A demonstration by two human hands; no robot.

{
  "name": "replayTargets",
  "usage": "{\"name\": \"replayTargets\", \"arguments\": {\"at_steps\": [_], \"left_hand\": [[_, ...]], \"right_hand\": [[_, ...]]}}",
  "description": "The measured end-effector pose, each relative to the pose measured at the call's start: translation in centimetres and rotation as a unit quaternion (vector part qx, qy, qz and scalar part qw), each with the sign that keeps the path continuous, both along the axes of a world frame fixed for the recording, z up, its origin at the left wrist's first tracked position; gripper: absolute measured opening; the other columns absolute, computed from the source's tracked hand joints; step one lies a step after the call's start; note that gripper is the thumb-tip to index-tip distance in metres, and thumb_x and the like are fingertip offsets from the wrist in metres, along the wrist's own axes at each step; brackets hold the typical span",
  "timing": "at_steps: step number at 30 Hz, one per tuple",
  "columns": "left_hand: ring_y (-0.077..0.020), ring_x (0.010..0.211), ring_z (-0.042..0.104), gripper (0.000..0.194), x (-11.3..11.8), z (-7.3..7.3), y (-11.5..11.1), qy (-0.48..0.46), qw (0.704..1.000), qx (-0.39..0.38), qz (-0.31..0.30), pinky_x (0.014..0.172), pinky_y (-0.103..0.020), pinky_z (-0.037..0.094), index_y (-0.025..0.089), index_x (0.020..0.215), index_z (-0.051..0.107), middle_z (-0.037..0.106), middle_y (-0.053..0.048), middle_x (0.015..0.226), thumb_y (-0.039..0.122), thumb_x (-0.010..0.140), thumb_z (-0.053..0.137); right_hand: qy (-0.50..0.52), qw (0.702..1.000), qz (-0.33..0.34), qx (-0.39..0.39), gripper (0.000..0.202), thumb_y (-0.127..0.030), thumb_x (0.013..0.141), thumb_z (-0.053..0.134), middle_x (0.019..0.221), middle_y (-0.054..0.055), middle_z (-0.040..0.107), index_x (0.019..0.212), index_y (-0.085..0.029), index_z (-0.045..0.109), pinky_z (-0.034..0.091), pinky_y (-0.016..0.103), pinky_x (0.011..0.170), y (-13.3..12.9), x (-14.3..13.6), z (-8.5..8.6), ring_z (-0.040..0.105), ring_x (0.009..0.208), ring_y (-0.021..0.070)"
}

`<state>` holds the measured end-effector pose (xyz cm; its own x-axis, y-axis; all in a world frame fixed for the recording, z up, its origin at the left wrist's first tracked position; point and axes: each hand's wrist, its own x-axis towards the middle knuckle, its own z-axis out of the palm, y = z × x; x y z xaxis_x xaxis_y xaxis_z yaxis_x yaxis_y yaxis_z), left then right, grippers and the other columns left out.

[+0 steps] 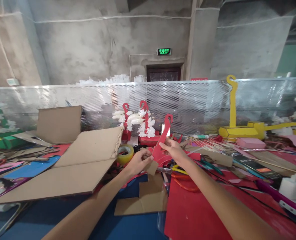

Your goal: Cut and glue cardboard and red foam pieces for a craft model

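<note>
Both hands meet over the middle of the table at a red hook-topped cutout [166, 129], which stands tilted to the right. My right hand [173, 150] is closed around its neck, thumb on the near side. At the cutout's lower left edge, my left hand [143, 159] pinches with thumb and fingers; a small brown cardboard flap [152, 168] hangs just below it. Behind are two red hooked shapes [144, 106] with white tufts on them. A roll of yellow tape [125, 154] lies beside my left hand. Orange-handled scissors [185, 183] lie below my right wrist.
Large brown cardboard sheets [88, 150] fill the left side. A red sheet [193, 210] covers the front right. A yellow hooked model [240, 131], a phone [254, 166] and a power strip with a white charger [291, 187] are at right. A perforated metal panel [193, 103] runs behind.
</note>
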<state>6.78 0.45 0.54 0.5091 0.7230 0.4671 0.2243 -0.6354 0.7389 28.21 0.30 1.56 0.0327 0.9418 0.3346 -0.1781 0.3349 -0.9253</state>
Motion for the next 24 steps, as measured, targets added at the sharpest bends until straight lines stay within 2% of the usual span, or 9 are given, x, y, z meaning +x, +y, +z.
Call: {"name": "replayTargets", "arguments": {"at_steps": [7,13,18,24], "left_hand": [[-0.0158,0.074,0.052,0.035,0.0,0.1,-0.2,0.020,1.000,0.020,-0.005,0.068,-0.027,0.041,0.017,0.084,0.061,0.059,0.000,0.082,0.051,0.092,0.061],[-0.0184,0.079,0.058,0.035,0.1,0.4,-0.1,0.008,1.000,0.018,-0.001,0.071,-0.028,0.045,0.017,0.094,0.068,0.066,-0.002,0.084,0.050,0.095,0.056],[-0.0220,0.085,0.064,0.033,0.1,0.1,0.6,0.000,1.000,0.015,-0.025,0.078,-0.032,0.050,0.015,0.098,0.071,0.072,-0.008,0.091,0.047,0.091,0.063],[-0.0218,0.084,0.066,0.031,0.2,0.0,0.8,0.008,0.999,0.025,-0.025,0.076,-0.031,0.051,0.014,0.102,0.073,0.074,-0.009,0.091,0.042,0.089,0.065]], "right_hand": [[-0.020,1.000,0.008,0.017,0.040,-0.045,0.068,0.089,0.091,0.004,0.075,0.095,-0.019,0.073,0.051,0.024,0.060,-0.2,0.2,0.1,0.065,0.074,0.0149],[-0.038,0.999,0.006,0.030,0.040,-0.044,0.068,0.088,0.089,0.004,0.075,0.096,-0.019,0.073,0.050,0.024,0.060,-0.2,0.2,0.1,0.064,0.072,0.0145],[-0.042,0.999,0.001,0.025,0.035,-0.043,0.072,0.086,0.087,0.004,0.074,0.094,-0.019,0.073,0.049,0.024,0.058,-0.2,0.2,0.2,0.065,0.070,0.0148],[-0.037,0.999,-0.020,0.012,0.031,-0.038,0.073,0.085,0.086,0.004,0.073,0.092,-0.018,0.072,0.050,0.023,0.056,-0.3,0.1,0.3,0.065,0.069,0.0144]]}}
